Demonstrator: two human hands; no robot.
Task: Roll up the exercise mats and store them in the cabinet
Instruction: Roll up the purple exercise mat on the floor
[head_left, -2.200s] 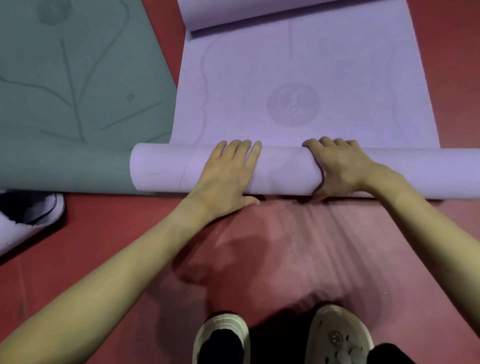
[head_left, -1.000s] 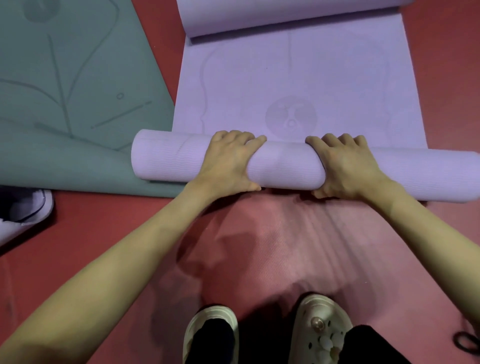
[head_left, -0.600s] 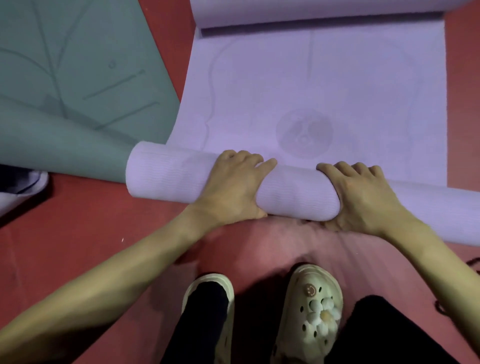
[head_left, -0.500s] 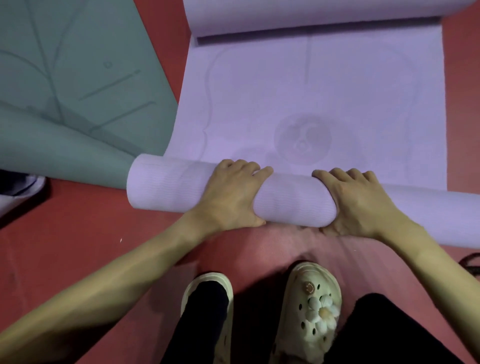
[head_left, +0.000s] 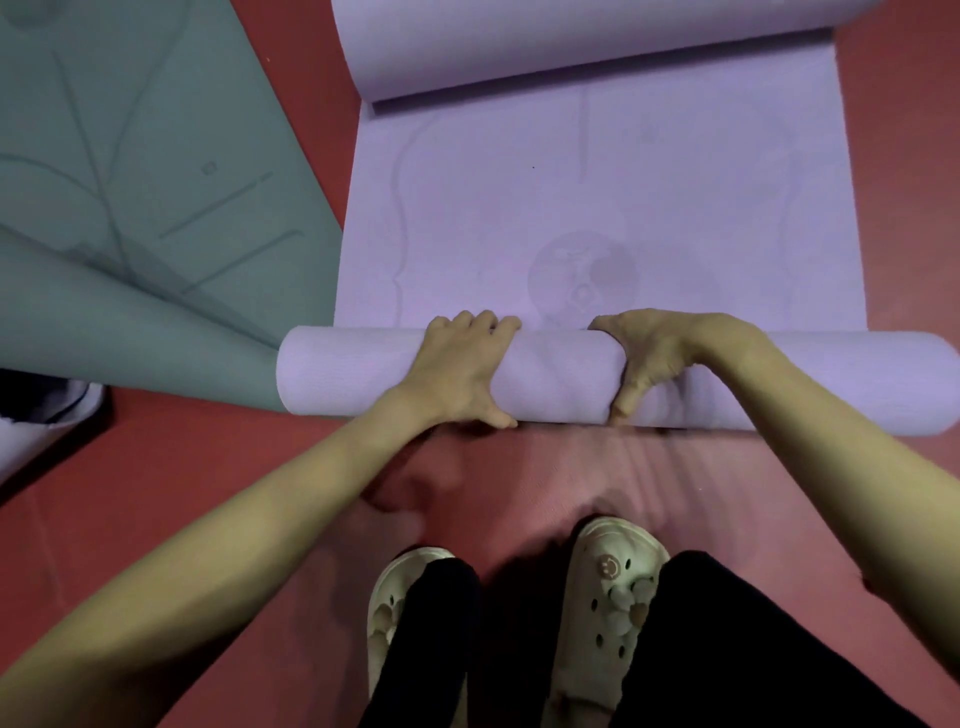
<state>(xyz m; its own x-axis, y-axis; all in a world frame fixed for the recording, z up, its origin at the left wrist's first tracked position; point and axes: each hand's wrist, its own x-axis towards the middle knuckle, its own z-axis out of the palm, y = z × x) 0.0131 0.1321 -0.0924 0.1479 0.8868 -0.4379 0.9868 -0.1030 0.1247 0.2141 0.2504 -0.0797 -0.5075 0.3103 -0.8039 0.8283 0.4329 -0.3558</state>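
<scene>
Partly rolled lilac exercise mat

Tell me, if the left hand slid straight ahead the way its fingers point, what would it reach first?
Probably the flat, unrolled stretch of the purple mat just beyond the roll the left hand grips; farther on, the mat's curled far end.

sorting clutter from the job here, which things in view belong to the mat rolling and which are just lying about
Part of the job:
purple mat, half rolled
left hand and right hand, gripping the roll
green mat, still to roll

Lying about:
white item at the left edge, unclear
</scene>
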